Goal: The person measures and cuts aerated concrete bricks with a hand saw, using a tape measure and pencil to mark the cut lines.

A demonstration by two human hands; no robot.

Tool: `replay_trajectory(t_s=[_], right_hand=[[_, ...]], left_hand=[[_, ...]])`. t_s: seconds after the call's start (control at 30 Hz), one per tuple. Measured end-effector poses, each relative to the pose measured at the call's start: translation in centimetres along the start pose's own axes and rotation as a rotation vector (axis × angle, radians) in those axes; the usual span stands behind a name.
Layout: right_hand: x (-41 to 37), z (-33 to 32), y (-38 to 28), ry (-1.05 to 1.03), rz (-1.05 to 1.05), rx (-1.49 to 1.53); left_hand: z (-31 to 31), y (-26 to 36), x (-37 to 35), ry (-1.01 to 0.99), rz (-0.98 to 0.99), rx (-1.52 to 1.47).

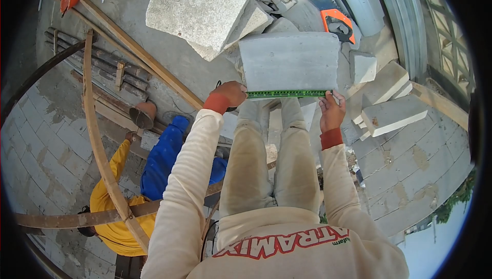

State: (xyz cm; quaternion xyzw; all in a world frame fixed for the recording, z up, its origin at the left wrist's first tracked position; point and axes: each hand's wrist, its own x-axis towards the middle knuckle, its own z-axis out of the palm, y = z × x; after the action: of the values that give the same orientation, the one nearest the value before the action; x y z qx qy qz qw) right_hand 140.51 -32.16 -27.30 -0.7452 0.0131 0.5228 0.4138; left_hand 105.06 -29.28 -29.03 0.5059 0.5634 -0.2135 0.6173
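A grey aerated concrete block [289,61] lies flat in front of my legs. Along its near edge runs a green tape measure blade [287,94], stretched between my hands. My left hand [229,94] grips the tape case at the block's left corner. My right hand [331,111] pinches the blade's end at the right corner, and a pencil tip seems to stick out of its fingers. Both sleeves are cream with red cuffs.
Broken block pieces [202,4] lie behind, more blocks [392,115] to the right. An orange-handled saw [338,22] lies behind the block. Below left, another person [154,176] in blue and yellow works among wooden laths [97,140] and a block wall.
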Motion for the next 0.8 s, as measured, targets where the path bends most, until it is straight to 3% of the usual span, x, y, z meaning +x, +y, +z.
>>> replay_trajectory(t_s=[0.2,0.47,0.8], right_hand=[[-0.1,0.0,0.0,-0.013,-0.004,0.015],[-0.2,0.1,0.2,0.012,-0.003,0.016],[-0.9,0.6,0.3,0.104,-0.054,0.017]], left_hand=[[0.1,-0.2,0.1,-0.001,0.029,0.014],[0.1,0.4,-0.4,0.027,-0.126,-0.069],[0.0,1.0,-1.2,0.081,-0.039,-0.002]])
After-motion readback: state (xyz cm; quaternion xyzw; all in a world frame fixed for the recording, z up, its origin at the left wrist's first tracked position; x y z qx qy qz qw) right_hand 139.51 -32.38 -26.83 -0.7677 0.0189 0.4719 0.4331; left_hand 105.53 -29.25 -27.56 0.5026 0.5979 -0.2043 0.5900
